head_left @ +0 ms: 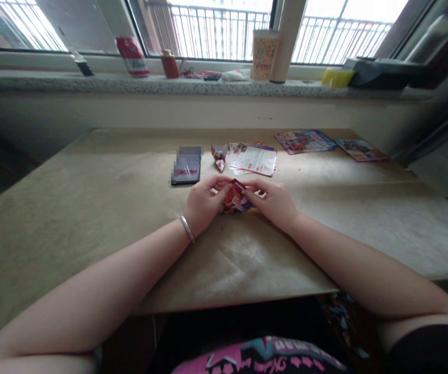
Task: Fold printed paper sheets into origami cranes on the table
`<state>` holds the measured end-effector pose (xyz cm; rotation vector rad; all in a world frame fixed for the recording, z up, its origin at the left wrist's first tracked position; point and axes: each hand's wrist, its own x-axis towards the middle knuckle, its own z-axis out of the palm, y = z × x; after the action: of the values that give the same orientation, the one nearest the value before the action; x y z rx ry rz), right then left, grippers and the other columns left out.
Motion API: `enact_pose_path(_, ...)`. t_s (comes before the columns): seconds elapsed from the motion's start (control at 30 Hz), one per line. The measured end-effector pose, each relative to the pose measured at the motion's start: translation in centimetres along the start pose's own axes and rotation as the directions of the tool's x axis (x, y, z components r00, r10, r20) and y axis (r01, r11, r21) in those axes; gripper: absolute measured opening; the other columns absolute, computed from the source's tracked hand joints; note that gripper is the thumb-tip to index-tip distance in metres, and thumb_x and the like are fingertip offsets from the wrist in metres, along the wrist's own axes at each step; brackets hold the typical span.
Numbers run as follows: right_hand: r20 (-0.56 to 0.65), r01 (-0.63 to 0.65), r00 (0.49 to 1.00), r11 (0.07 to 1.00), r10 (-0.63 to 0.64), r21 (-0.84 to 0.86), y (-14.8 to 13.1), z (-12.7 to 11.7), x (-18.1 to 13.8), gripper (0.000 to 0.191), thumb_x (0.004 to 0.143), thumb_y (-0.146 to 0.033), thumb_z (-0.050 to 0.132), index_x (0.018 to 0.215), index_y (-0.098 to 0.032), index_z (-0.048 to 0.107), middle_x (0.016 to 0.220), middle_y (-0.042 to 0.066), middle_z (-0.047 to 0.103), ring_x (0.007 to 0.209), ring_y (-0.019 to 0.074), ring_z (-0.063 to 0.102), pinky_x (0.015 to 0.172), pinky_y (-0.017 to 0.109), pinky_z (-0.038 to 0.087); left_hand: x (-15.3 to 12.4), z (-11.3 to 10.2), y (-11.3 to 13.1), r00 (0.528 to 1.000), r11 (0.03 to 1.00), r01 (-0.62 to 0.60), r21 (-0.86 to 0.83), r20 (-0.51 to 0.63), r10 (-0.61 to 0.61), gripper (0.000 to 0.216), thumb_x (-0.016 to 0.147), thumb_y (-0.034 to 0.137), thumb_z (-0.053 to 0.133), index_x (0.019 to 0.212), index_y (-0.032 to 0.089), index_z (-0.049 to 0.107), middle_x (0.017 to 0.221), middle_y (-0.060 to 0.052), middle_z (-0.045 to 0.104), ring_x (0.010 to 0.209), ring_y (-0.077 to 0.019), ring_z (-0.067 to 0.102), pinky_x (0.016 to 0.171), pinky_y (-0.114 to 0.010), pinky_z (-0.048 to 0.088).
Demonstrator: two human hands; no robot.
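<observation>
Between the two hands, one folded red paper piece, pinched from both sides: left hand grasping its left edge, right hand its right edge, low over the table. Just beyond the fingertips, one dark phone, one small folded paper figure, one leaflet stack. Farther right, two more leaflets.

Tan table with phone, leaflets

I'm seeing glossy printed paper folded between the hands, a matt, scuffed board tabletop, a shiny metal bangle, and a speckled stone sill far off.
</observation>
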<state>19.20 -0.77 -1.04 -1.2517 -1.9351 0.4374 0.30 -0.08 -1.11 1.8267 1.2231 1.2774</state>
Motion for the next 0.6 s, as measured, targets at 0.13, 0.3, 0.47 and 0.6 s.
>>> enact_pose_path(0.13,-0.005,0.001,1.0,1.0,-0.001,0.03,-0.1,0.0,0.4,0.019,0.087,-0.036,0.059,0.096,-0.025,0.072,0.09,0.0,0.075,0.076,0.0144,0.067,0.067,0.026,0.051,0.0,0.1,-0.4,1.0,1.0,-0.02,-0.006,0.009,0.02,0.02,0.082,0.033,0.063,0.094,0.019,0.07,0.072,0.001,0.069,0.058,-0.0101,0.061,0.052,-0.018,0.049)
enact_pose_path(0.3,0.006,-0.027,1.0,0.998,0.027,0.053,-0.3,0.3,1.3,0.017,0.085,-0.034,0.06,0.089,-0.023,0.072,0.083,0.0,0.073,0.07,0.0128,0.064,0.063,0.024,0.047,0.1,0.0,-0.4,1.0,1.0,-0.017,0.01,0.009,0.016,0.02,0.082,0.032,0.063,0.094,0.019,0.071,0.071,0.002,0.069,0.059,-0.0099,0.061,0.056,-0.019,0.051)
enact_pose_path(0.47,0.015,0.0,1.0,1.0,-0.001,0.025,-0.5,0.3,2.4,0.017,0.083,-0.033,0.06,0.084,-0.021,0.072,0.076,0.0,0.071,0.066,0.012,0.061,0.061,0.023,0.043,0.1,0.0,0.0,1.0,1.0,0.007,0.017,0.012,-0.007,0.022,0.08,0.034,0.064,0.092,0.017,0.073,0.067,0.001,0.069,0.053,-0.0093,0.058,0.049,-0.018,0.047)
enact_pose_path(0.6,0.028,0.011,1.0,1.0,-0.011,0.026,-0.9,0.3,3.0,0.016,0.082,-0.031,0.06,0.081,-0.02,0.072,0.074,0.0,0.071,0.066,0.0117,0.06,0.062,0.023,0.042,0.2,-0.1,-0.3,1.0,1.0,0.012,0.02,-0.001,-0.012,0.023,0.08,0.036,0.065,0.09,0.017,0.073,0.067,0.001,0.07,0.053,-0.0099,0.059,0.049,-0.018,0.047)
